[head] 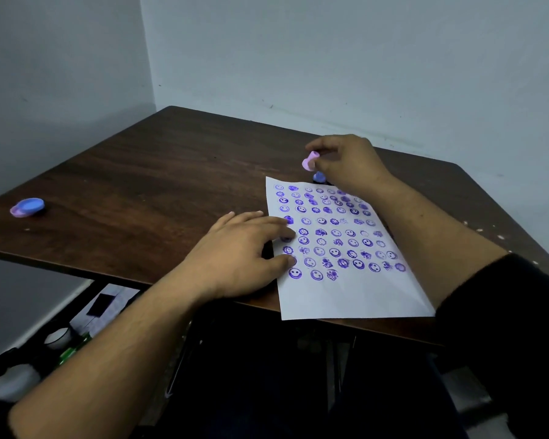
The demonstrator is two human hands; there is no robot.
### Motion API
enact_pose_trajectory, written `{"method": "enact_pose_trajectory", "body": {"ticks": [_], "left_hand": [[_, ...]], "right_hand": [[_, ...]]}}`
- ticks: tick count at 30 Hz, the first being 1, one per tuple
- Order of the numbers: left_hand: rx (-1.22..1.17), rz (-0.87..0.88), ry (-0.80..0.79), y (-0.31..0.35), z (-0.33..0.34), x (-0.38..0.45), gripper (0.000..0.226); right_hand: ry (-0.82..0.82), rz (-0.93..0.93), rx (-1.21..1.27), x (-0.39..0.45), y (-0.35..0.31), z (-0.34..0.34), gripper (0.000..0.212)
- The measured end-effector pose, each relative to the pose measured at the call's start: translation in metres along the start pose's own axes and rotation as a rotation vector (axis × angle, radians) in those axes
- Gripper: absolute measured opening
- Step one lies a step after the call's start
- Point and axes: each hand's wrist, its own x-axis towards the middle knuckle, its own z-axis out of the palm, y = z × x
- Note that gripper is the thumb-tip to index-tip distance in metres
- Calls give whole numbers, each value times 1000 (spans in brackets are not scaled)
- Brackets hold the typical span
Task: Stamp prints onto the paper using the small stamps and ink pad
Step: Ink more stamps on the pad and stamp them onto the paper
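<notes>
Head view only. Pink stamp [310, 161] is pinched between thumb and fingertips of the right hand [346, 163], held tilted above the far edge of the paper [355, 299], clear of the sheet. The stamp reads as small moulded plastic, flared at one end; it is judged light, rigid and a bit slick, best taken by the narrow stem with a fingertip pinch, as is done here. A second blue stamp or ink pad [319, 176] is partly hidden just below that hand, beside the paper's top edge; which it is cannot be told.

Left hand [244, 248] is laid flat, fingers spread, on the paper's left edge, gripping nothing, only pressing. The paper is thin, white, creased near the front corner, and is judged flimsy and prone to sliding on the smooth surface, so holding it down is sensible. Its front edge overhangs the counter [140, 172], a dark wood-grain top. Rows of purple round prints, mostly smiley faces, cover the upper part; the bottom strip is blank.

A round pink-and-blue lid-like disc [28, 206] lies well apart, at far left.
</notes>
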Motion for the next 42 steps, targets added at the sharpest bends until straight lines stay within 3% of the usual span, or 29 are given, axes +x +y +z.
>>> {"method": "enact_pose_trajectory", "body": {"ticks": [5,12,18,22,32,42], "left_hand": [[-3,-1,-2,0,0,0,57],[-16,7,-9,-1,-1,0,64],[-37,6,-5,-2,-2,-1,52],[-27,17,10,0,-3,-2,44],[-88,33,48,7,-9,-5,36],[-98,8,42,9,-10,-6,36]], "right_hand": [[170,-93,-53,-59,8,-35,18],[423,8,3,-154,45,-67,16],[587,163,-60,-192,84,-81,12],[585,249,-91,-191,95,-78,10],[470,185,-368,-190,93,-71,10],[435,215,-365,-190,92,-72,6]]}}
